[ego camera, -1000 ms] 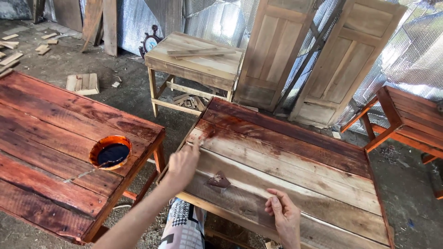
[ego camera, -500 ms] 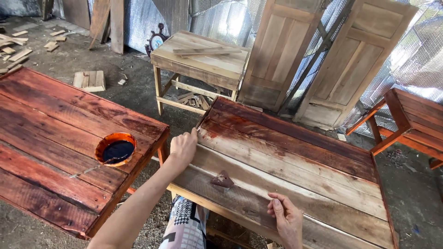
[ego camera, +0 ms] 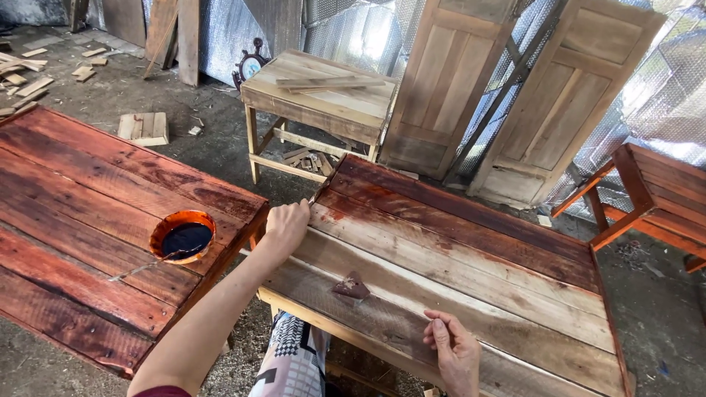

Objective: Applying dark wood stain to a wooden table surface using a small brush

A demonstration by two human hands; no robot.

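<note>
Between the stained table [ego camera: 88, 220] and the half-stained top [ego camera: 471, 250] runs a narrow gap; only a rag [ego camera: 351, 285] lies mid-top, near its front edge.

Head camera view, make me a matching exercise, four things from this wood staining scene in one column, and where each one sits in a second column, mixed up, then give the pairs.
Things:
1. left hand
2. right hand
3. bowl of dark stain
4. small dark rag

Places:
A. on the fully stained red table at the left
B. at the near edge of the half-stained tabletop
C. at the left edge of the half-stained tabletop, closed on something
D. lying loose on a bare plank between the two hands

Pairs: 1-C, 2-B, 3-A, 4-D
</note>
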